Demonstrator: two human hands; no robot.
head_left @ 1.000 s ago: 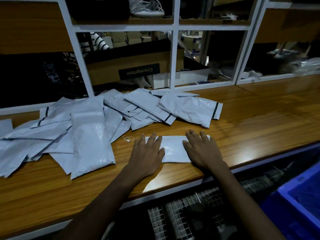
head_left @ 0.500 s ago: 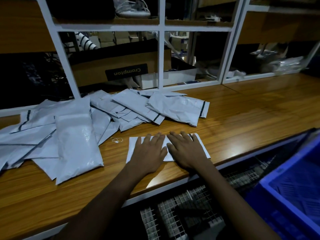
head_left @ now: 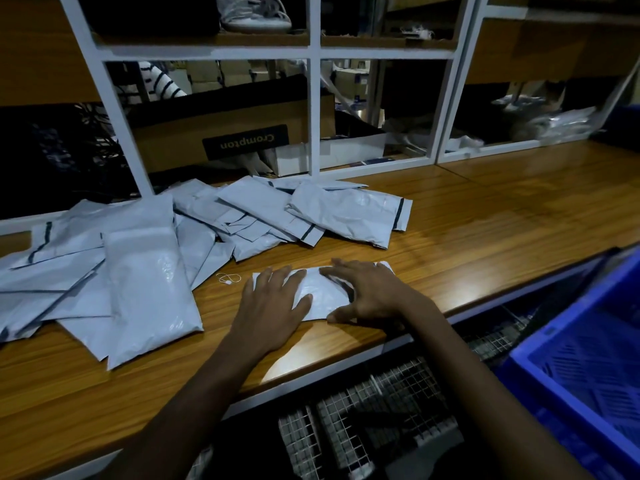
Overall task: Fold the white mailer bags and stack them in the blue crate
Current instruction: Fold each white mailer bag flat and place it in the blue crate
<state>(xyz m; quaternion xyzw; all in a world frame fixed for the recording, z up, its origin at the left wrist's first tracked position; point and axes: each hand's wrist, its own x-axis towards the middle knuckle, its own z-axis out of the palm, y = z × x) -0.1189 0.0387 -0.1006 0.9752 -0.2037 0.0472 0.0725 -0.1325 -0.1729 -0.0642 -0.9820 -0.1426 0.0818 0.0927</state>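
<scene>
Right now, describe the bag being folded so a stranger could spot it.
On the wooden counter, look at its near edge, before the heap of white bags. One bag lies pressed under the left hand and right hand; alone, it is folded short and apart from the heap.

Your left hand [head_left: 273,306] and right hand [head_left: 367,292] hide much of the mailer bag [head_left: 322,293]; the blue crate [head_left: 568,325] is cropped at right.

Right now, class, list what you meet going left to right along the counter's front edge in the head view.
Big bag → string loop → left hand → right hand → crate.
</scene>
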